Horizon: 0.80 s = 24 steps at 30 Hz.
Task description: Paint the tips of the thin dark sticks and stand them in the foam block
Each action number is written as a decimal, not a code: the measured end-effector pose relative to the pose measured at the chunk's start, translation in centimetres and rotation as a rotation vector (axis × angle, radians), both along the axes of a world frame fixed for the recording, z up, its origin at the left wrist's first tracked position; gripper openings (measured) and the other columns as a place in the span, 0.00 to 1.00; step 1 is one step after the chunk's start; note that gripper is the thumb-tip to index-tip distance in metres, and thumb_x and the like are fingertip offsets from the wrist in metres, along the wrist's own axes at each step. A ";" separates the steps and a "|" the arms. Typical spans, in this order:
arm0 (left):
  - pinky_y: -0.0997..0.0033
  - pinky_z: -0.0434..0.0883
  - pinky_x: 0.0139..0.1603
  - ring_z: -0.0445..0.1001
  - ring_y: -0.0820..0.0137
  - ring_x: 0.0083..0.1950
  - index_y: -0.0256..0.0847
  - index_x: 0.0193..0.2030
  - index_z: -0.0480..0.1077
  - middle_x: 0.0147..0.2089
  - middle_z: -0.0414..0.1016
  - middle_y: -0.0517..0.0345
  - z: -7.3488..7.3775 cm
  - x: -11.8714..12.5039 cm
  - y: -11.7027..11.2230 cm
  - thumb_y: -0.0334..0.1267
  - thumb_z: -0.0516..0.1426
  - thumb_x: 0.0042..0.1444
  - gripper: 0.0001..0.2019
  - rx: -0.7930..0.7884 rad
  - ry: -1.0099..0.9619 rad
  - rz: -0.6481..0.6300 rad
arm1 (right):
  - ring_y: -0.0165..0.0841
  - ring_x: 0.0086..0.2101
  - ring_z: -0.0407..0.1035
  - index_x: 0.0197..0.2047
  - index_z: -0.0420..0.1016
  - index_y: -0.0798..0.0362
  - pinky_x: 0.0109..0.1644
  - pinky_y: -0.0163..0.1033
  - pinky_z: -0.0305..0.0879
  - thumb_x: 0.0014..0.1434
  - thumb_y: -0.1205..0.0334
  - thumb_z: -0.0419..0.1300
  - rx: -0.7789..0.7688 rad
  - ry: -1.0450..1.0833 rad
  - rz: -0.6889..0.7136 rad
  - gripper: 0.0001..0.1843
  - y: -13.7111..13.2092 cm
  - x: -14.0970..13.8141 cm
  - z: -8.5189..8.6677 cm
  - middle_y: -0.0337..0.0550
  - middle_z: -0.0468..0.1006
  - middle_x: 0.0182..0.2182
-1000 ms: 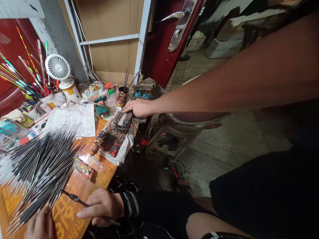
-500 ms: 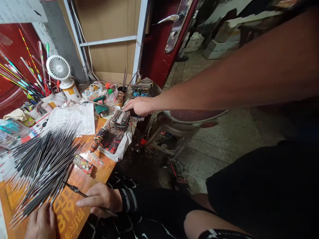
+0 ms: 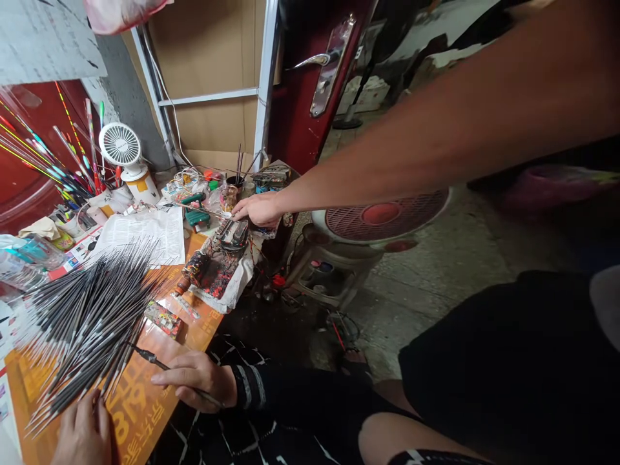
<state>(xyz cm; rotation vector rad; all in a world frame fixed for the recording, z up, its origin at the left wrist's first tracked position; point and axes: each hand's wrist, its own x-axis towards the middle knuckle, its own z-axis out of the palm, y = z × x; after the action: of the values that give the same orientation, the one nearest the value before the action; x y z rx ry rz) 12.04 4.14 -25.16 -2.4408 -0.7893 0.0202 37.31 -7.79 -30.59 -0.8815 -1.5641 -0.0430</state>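
The right hand [image 3: 194, 381] pinches a slim dark rod [image 3: 155, 359] between curled fingers [image 3: 167, 378] and thumb, just beside a fan of black-and-white striped sticks [image 3: 92, 323] lying on the orange-printed worktop [image 3: 140, 413]. The left hand [image 3: 82, 434], fingers [image 3: 94, 413] held together, touches the sticks' lower edge. Another person's bare hand [image 3: 256, 208] reaches in from the right, above a paint-spattered cloth [image 3: 225, 278].

Dim soft indoor lt, sheen on concrete floor [image 3: 426, 278], L hand [image 3: 82, 433] & R hand [image 3: 194, 381] shaded, wide-angle warp at edges.
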 end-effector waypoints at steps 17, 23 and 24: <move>0.65 0.68 0.44 0.71 0.61 0.46 0.42 0.39 0.74 0.44 0.73 0.50 2.0 1.8 -1.8 0.33 0.47 0.62 0.13 -0.115 -0.254 0.313 | 0.33 0.38 0.79 0.66 0.60 0.54 0.45 0.37 0.76 0.72 0.49 0.43 0.036 0.023 -0.014 0.26 0.6 -0.6 -2.1 0.46 0.82 0.38; 0.64 0.69 0.45 0.73 0.62 0.44 0.41 0.46 0.72 0.42 0.75 0.51 1.7 2.1 -1.9 0.40 0.48 0.64 0.13 -0.193 -0.536 0.395 | 0.34 0.35 0.78 0.65 0.62 0.52 0.46 0.40 0.77 0.72 0.48 0.44 0.021 0.033 -0.049 0.26 0.8 -0.8 -2.5 0.45 0.82 0.37; 0.63 0.69 0.45 0.73 0.62 0.45 0.41 0.46 0.72 0.43 0.75 0.51 1.7 2.2 -1.9 0.39 0.47 0.64 0.14 -0.197 -0.528 0.379 | 0.35 0.35 0.78 0.64 0.63 0.52 0.46 0.40 0.77 0.72 0.48 0.44 0.012 0.024 -0.052 0.25 0.8 -0.8 -2.6 0.45 0.82 0.37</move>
<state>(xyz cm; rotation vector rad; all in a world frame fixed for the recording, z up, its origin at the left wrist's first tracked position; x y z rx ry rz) 14.19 2.26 -23.46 -2.4649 -1.5369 -0.4361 36.53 -7.00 -33.24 -0.9102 -1.5166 -0.0792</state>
